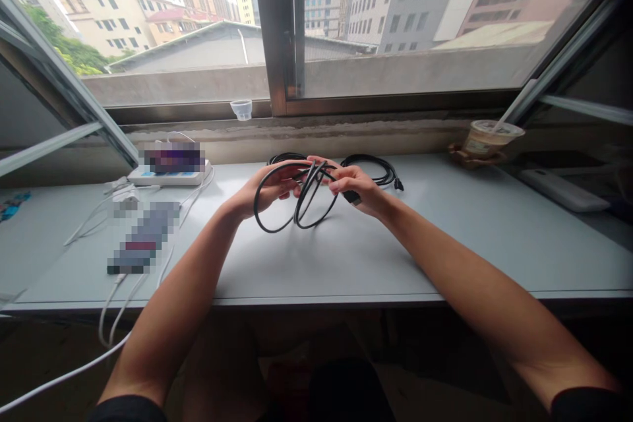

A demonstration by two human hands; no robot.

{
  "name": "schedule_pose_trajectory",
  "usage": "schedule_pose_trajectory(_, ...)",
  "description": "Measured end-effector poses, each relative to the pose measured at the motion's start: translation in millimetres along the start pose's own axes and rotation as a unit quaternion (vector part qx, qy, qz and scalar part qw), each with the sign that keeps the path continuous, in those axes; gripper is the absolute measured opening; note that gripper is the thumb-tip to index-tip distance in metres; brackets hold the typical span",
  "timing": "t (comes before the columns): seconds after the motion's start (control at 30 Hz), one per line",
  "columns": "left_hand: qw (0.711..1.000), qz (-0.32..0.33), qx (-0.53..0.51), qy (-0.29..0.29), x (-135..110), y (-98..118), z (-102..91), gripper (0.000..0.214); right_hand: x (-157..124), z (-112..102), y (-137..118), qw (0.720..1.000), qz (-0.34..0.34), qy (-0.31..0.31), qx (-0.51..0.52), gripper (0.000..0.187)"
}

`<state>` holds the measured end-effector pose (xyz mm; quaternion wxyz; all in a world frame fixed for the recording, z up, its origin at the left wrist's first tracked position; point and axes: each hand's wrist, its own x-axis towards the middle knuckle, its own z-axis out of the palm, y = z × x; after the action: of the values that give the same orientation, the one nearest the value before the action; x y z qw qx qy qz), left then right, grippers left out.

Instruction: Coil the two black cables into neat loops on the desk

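Note:
Both my hands are raised over the middle of the grey table, holding a black cable gathered into loops. My left hand grips the loops at their top, fingers curled round the strands. My right hand pinches the cable close to the left one, with a black plug end showing beneath its fingers. The loops hang down between the two hands, just above the table. More of the black cable trails behind my hands toward the window wall and ends in a small connector.
At the left lie a white power strip, a blurred device and white cords that hang off the front edge. A lidded drink cup stands at the right rear beside a white flat object. A small clear cup sits on the window sill.

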<state>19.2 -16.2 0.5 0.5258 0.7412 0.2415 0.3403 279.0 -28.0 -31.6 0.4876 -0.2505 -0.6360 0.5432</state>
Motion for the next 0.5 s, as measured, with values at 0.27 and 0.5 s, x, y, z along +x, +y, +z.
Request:
schedule_pose_trajectory(0.27, 0.994, -0.029, 0.064, 0.087, 0.5, -1.5, -20.1, 0.056, 0.2, -14.6, -4.3, 0.992, 0.071, 0.039, 0.102, 0.010)
schedule_pose_trajectory(0.5, 0.968, -0.053, 0.091, 0.228, -1.4, -7.0, -34.5, 0.055, 1.3, -9.6, -5.5, 0.982, 0.054, 0.094, 0.157, 0.015)
